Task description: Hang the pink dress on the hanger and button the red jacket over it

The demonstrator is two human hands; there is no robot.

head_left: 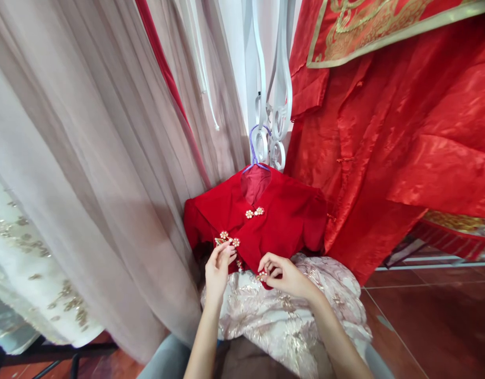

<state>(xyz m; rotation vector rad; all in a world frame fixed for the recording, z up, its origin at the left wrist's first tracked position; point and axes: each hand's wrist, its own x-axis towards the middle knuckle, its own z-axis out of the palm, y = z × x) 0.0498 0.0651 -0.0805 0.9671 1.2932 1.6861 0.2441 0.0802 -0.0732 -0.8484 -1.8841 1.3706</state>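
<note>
A short red velvet jacket [284, 197] hangs from a purple hanger [253, 145] in front of me. One flower-shaped clasp [254, 212] joins its front below the collar. My left hand [219, 263] is closed in a pinch at a jewelled flower brooch [235, 242] with a dangling tassel, on the left front of the jacket. Lower and to the right, my right hand [280, 273] pinches a flower button [261, 276] at the jacket's bottom corner. Pale floral brocade fabric [290, 316] lies beneath both hands, across my lap.
Long beige curtains [128, 158] fall close on the left, beside a white gown with gold sequins [57, 284]. White scrolled metalwork [282, 118] stands behind the hanger. Large red satin garments [384, 131] hang at the right, above a reddish tiled floor [435, 310].
</note>
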